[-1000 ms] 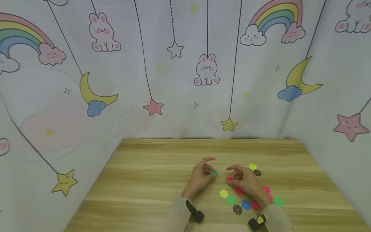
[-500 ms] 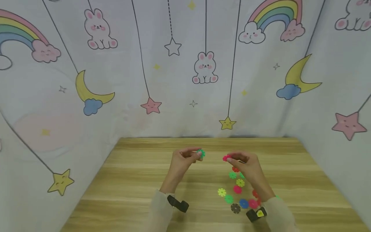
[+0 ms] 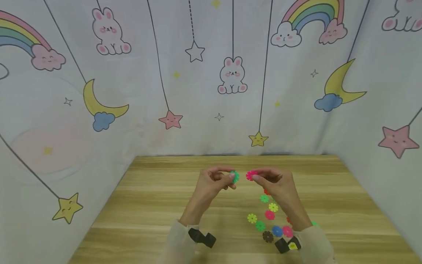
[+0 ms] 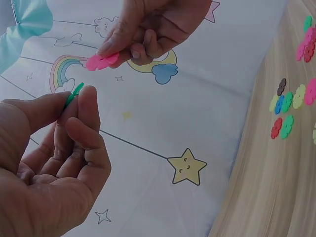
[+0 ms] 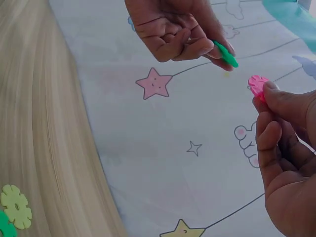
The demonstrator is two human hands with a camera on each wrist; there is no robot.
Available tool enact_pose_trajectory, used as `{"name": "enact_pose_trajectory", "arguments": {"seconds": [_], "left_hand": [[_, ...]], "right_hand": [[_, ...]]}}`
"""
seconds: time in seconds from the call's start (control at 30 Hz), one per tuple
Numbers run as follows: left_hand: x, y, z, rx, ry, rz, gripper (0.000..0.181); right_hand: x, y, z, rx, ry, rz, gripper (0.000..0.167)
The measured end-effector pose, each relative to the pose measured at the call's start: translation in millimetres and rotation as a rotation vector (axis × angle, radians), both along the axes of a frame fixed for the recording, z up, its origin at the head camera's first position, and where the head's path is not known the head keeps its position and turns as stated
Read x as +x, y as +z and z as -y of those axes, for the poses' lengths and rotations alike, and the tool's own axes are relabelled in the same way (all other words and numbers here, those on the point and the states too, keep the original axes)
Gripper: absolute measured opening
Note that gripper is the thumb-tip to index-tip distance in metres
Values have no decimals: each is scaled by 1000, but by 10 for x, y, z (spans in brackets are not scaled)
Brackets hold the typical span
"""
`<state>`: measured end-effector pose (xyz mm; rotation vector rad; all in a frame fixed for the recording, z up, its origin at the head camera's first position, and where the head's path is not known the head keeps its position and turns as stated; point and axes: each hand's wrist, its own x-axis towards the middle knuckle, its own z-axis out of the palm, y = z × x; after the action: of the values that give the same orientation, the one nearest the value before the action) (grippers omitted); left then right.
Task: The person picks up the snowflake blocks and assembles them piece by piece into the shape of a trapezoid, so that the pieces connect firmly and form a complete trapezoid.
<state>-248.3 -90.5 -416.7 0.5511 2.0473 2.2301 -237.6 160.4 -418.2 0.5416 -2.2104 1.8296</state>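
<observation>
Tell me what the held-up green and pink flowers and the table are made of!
The green flower and pink flower look like plastic, fairly matte: each has one bright, even colour and a notched edge. The table looks like smooth wood because of its streaky grain, but that might be a printed pattern.

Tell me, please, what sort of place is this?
Probably a play corner, perhaps staged: a cartoon backdrop around three sides of a wood-grain table, with colourful notched discs lying on it.
</observation>
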Motion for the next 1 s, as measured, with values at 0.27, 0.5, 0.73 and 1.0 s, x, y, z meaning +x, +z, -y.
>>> {"name": "enact_pose_trajectory", "arguments": {"seconds": [0.27, 0.5, 0.73, 1.0], "left_hand": [[71, 44, -70, 25, -13, -8, 27], [109, 100, -77, 2, -8, -38, 27], [179, 179, -121, 2, 3, -50, 26], [262, 248, -159, 30, 3, -31, 26]], "right_hand": [[15, 11, 7, -49, 113, -113, 18], [20, -9, 97, -78, 143, -249, 20], [65, 5, 178, -125, 129, -348, 21], [127, 63, 220, -162, 137, -416, 23]]}}
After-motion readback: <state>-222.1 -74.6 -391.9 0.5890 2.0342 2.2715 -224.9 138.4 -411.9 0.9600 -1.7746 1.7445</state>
